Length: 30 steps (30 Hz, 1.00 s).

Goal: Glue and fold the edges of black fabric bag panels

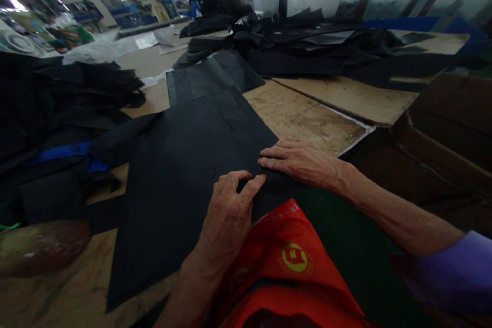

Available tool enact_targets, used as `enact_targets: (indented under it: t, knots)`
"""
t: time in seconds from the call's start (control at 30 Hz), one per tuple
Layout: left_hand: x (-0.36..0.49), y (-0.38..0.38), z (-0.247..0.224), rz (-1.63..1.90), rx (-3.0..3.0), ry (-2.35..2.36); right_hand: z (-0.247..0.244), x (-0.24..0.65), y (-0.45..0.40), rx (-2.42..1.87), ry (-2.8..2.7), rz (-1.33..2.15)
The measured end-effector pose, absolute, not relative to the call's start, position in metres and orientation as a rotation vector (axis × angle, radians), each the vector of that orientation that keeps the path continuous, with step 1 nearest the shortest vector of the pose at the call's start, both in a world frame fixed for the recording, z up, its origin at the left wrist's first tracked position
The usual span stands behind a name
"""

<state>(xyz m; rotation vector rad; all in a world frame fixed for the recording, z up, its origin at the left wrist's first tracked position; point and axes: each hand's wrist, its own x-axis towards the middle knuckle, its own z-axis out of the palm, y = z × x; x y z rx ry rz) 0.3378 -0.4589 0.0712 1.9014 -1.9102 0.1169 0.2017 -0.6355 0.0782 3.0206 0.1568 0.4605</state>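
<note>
The left hand [230, 210] rests with bent fingers and the thumb set apart, its tips on a large, flat, black fabric-like panel [172, 164]; whether it pinches the material I cannot tell. Just beside it, the right hand [300, 161] lies flat and open, fingers stretched toward the left thumb, pressing on the panel's right edge without gripping it. The panel lies under both sets of fingers, near its lower right part, and most of it spreads leftward and away from them across a worn, light-brown wooden desk [307, 118]. Nearest the body is a red apron [307, 246] with a round yellow emblem. Farther out are a brown cardboard box [442, 154] at right, a heap of black fabric pieces [57, 97] at left, and a dark layered stack [307, 46] beyond.
</note>
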Motion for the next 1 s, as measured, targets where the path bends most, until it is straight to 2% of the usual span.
enact_targets:
  t: [0.77, 1.0]
  knots:
    - [0.337, -0.459, 0.073, 0.222, 1.743, -2.020, 0.083, 0.204, -0.632, 3.070, 0.159, 0.394]
    - [0.341, -0.459, 0.068, 0.189, 1.691, -2.039, 0.080, 0.192, -0.647, 3.175, 0.018, 0.643]
